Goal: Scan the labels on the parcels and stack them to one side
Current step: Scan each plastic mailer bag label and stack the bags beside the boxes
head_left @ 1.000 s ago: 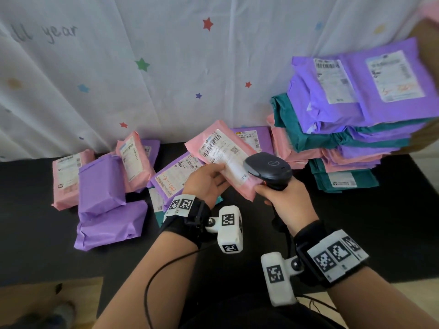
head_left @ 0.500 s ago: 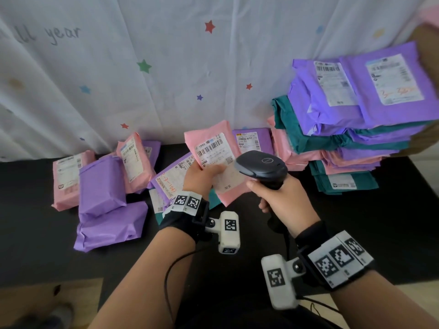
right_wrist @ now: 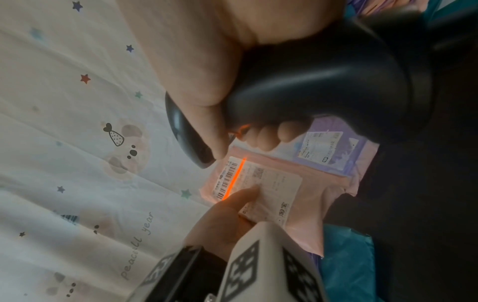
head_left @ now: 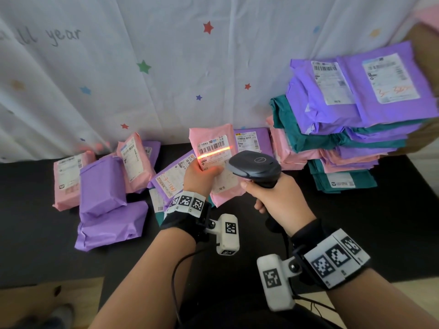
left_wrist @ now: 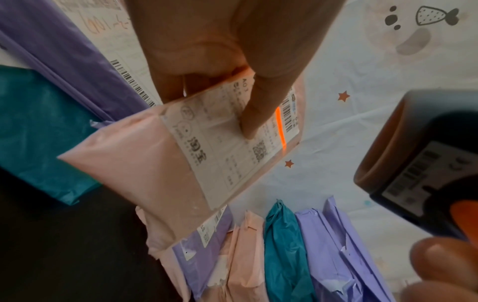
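Pink parcel (head_left: 215, 148), a soft crinkled poly mailer with a white paper label (head_left: 212, 150), is pinched by the left hand (head_left: 199, 178) above the black tabletop (head_left: 35, 210). Right hand (head_left: 280, 200) grips a smooth dark scanner (head_left: 255, 166); its orange beam crosses the barcode. Stacked glossy parcels (head_left: 344, 129) sit at two o'clock.

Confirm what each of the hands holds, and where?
Left hand pinches the pink parcel at its label's lower edge. Right hand grips the scanner by its handle.
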Action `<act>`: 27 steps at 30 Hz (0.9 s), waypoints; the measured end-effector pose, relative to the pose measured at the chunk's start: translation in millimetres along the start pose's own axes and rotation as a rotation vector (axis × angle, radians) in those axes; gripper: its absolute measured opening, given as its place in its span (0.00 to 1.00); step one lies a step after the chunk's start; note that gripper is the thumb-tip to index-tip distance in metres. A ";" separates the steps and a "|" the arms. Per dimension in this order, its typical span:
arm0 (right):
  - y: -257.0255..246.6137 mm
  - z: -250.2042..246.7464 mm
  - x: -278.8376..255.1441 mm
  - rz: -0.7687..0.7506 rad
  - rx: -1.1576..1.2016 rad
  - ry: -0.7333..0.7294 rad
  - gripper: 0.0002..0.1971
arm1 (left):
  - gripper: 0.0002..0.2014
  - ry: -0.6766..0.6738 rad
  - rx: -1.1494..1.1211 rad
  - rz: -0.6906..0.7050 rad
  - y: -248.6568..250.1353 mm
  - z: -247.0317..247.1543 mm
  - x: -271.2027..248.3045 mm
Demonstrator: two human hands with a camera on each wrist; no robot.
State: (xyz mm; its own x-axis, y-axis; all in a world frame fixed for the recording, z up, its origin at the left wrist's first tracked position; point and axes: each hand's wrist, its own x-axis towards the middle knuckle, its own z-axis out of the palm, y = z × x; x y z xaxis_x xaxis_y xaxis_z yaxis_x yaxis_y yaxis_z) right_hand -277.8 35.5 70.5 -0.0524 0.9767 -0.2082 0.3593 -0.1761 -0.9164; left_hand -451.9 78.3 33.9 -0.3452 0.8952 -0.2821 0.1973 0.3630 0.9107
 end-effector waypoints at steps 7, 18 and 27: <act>0.3 -2.4 0.4 0.016 0.003 0.025 0.07 | 0.13 -0.001 0.020 -0.026 0.4 1.8 0.2; 2.4 -13.3 1.3 0.009 0.095 0.070 0.05 | 0.13 -0.027 -0.048 -0.047 10.5 9.4 0.6; 4.8 -74.9 12.1 -0.012 0.243 0.293 0.10 | 0.14 -0.183 -0.532 -0.148 74.2 53.1 6.5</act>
State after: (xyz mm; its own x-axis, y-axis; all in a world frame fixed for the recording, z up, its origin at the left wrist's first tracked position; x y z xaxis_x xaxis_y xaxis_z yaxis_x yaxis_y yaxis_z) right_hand -206.9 55.6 89.1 0.2260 0.9664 -0.1229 0.1272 -0.1543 -0.9798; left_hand -390.7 124.8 83.7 -0.1608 0.8920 -0.4224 -0.3455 0.3500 0.8707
